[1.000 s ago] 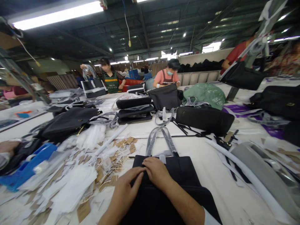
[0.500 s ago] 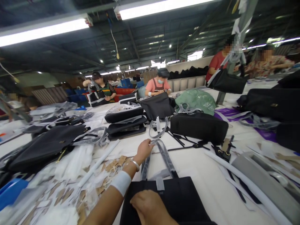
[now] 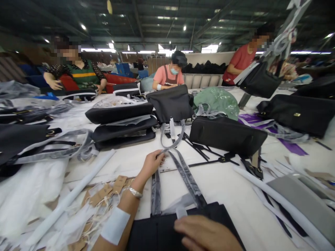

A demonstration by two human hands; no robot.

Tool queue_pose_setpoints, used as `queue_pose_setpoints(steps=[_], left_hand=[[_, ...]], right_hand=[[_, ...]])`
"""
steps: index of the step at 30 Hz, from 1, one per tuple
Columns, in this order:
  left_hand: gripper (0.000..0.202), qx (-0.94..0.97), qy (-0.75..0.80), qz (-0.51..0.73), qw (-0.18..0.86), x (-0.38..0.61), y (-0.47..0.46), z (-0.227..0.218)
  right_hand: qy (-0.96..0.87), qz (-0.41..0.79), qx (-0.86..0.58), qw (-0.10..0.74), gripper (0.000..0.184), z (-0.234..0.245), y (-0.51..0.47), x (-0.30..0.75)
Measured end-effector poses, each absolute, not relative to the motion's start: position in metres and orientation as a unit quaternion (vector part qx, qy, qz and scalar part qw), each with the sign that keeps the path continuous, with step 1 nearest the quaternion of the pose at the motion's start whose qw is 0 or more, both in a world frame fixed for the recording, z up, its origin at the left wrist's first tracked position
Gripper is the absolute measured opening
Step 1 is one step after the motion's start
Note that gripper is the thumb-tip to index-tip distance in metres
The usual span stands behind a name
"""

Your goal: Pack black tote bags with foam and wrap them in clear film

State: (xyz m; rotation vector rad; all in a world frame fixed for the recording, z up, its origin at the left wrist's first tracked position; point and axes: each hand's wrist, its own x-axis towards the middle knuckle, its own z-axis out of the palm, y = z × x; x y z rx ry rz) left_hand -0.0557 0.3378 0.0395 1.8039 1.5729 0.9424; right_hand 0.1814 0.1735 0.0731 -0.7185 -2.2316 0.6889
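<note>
A black handbag lies flat on the white table in front of me. Its two long handles, wrapped in clear plastic, stretch away across the tabletop. At the top of their loop, the fingers of my left hand are closed round the wrapped handle. My right hand rests over the bag's upper part with its fingers extended, beside a translucent tab at the bag's top edge. Part of the bag is hidden beneath that hand.
Beyond my hands stand another black bag, stacked black bags and a black bag on its side. Brown tags lie at left, thin black straps at right. Co-workers sit or stand across the table.
My right hand has moved right across the bag, its fingers straightening near the tab. My left hand stays on the handle. The left co-worker's raised bag is down, and my view has shifted.
</note>
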Motion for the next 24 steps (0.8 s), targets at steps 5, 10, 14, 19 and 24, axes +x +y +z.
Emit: queue_pose_setpoints(steps=[5, 10, 14, 19, 24], left_hand=[[0.038, 0.681, 0.571, 0.369, 0.271, -0.063, 0.344, 0.058], [0.026, 0.684, 0.601, 0.365, 0.195, -0.075, 0.345, 0.071], [0.023, 0.683, 0.629, 0.339, 0.153, -0.079, 0.343, 0.063], [0.022, 0.696, 0.627, 0.305, 0.171, -0.073, 0.344, 0.051], [0.024, 0.702, 0.6, 0.315, 0.22, -0.072, 0.346, 0.052]], right_hand=[[-0.796, 0.142, -0.493, 0.321, 0.037, 0.088, 0.256, 0.219], [-0.799, 0.217, -0.487, 0.277, 0.073, 0.057, 0.323, 0.184], [-0.818, 0.239, -0.461, 0.248, 0.083, 0.04, 0.337, 0.152], [-0.843, 0.164, -0.451, 0.245, 0.063, 0.032, 0.344, 0.147], [-0.806, 0.165, -0.47, 0.32, 0.045, 0.032, 0.351, 0.152]])
